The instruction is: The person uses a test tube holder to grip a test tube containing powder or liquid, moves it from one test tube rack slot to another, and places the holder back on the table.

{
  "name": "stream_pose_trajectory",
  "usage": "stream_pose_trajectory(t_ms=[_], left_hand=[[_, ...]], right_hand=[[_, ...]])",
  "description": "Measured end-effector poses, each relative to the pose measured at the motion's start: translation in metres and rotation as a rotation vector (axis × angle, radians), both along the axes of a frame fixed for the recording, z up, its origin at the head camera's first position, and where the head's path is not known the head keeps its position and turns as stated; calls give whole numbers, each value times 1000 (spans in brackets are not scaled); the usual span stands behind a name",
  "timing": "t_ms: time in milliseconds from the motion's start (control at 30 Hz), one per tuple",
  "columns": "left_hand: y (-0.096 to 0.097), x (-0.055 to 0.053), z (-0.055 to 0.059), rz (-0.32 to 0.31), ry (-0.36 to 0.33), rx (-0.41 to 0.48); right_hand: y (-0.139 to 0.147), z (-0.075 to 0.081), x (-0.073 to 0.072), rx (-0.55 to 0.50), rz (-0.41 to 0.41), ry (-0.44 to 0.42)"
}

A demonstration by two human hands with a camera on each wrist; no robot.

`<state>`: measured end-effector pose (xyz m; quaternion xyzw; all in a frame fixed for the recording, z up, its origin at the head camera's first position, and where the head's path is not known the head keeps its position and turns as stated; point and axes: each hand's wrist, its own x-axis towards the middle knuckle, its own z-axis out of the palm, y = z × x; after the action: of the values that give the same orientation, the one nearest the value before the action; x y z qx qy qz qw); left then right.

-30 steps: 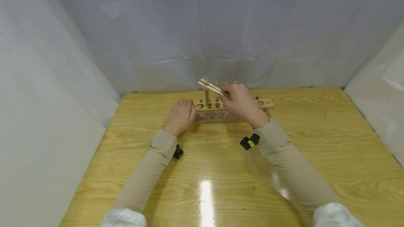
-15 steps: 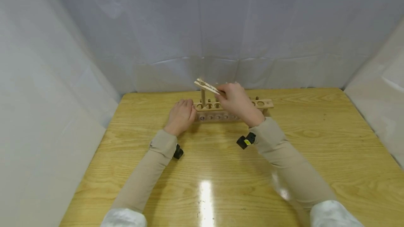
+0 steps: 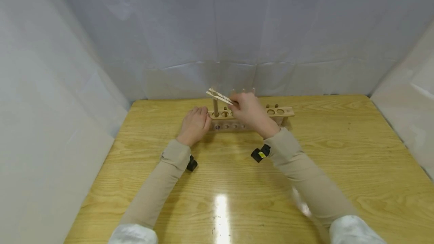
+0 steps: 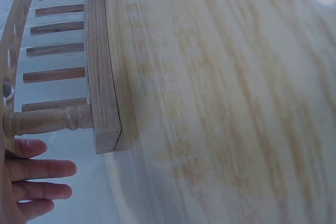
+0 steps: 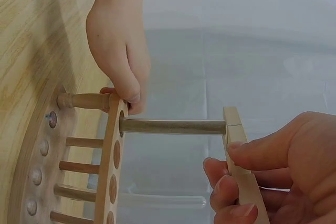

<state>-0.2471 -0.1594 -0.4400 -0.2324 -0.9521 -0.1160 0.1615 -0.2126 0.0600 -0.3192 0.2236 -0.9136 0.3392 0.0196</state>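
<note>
My right hand (image 3: pixel 251 111) pinches a wooden test tube clamp (image 3: pixel 220 97) between thumb and fingers. The clamp's far end grips the top of an upright, brownish-looking test tube (image 5: pixel 173 126). That tube's lower end is at the endmost hole of the wooden test tube rack (image 3: pixel 288 111), beside my left hand. My left hand (image 3: pixel 194 125) holds the rack's left end, thumb on top of the upper bar in the right wrist view. Several of its fingers (image 4: pixel 44 169) reach out below the bar in the left wrist view.
Another clear test tube (image 5: pixel 163 201) stands in the rack farther along. Short wooden pegs (image 3: pixel 276 105) rise along the rack's back. The rack stands near the far edge of the wooden table (image 3: pixel 237 183), before a pale sheet (image 3: pixel 305 29).
My right hand has moved left and slightly down with the clamp and test tube, from near the second hole to the rack's leftmost hole. My left hand stays on the rack.
</note>
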Motion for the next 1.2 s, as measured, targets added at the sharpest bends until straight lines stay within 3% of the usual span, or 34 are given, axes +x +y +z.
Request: stream_pose_trajectory(t_ms=[667, 1200], left_hand=[[0, 2, 2, 0, -23, 0], [1, 2, 1, 1, -27, -19]], right_hand=[[-3, -24, 1, 40, -5, 27], [-2, -46, -2, 35, 13, -38]])
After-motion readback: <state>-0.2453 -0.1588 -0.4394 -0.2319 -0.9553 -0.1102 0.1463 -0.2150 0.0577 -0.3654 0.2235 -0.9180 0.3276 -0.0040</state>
